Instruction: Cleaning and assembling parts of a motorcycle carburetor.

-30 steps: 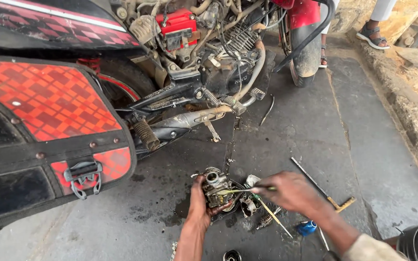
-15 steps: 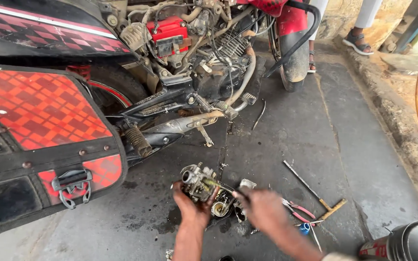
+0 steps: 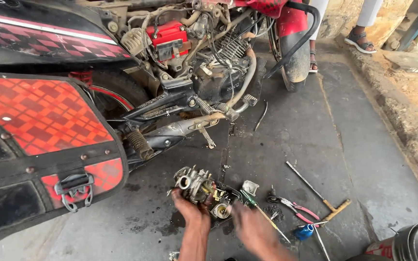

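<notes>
- My left hand (image 3: 189, 207) grips the carburettor (image 3: 194, 183) over oily concrete beside the motorbike (image 3: 180, 92)
- My right hand (image 3: 252, 227): blurred, grip unclear; pliers (image 3: 291, 205), T-wrench (image 3: 318, 195), screwdriver (image 3: 262, 212) lie right

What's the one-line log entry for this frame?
left hand: grips carburetor | right hand: open, over screwdriver | pliers on ground | motorcycle behind

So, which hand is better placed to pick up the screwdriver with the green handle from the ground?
The right hand, probably. It is free and hovers right beside the green-handled screwdriver. The left hand is busy: its grip is closed on the carburetor, on the far side from the tool.
</notes>
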